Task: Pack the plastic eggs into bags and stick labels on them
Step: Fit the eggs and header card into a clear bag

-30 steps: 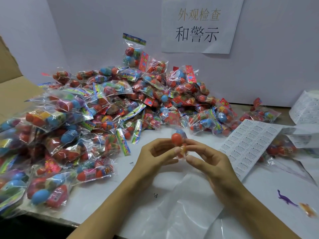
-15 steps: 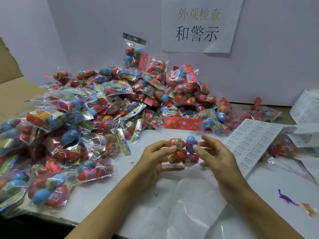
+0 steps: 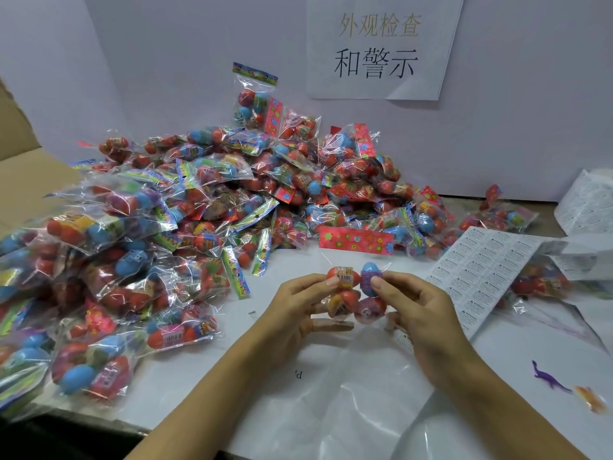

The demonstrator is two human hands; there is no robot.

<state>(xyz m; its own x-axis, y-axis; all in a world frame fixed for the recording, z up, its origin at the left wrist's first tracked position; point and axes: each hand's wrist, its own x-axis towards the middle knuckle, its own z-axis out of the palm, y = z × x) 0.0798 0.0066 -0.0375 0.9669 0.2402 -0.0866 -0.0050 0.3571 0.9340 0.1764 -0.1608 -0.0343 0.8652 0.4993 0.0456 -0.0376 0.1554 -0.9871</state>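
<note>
Above the white table [image 3: 205,386], just before the heap of bags [image 3: 205,207], both hands pinch one bag of eggs [image 3: 356,290], left hand [image 3: 298,310] and right hand [image 3: 418,310] at its sides, probably checking it; next a sticker from the label sheet [image 3: 481,277].

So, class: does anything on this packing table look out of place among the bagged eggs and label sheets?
Yes. Two small toy animals lie loose near the right front: a purple dinosaur and an orange figure. They sit bare on the table, outside any egg or bag, unlike everything else there.
</note>
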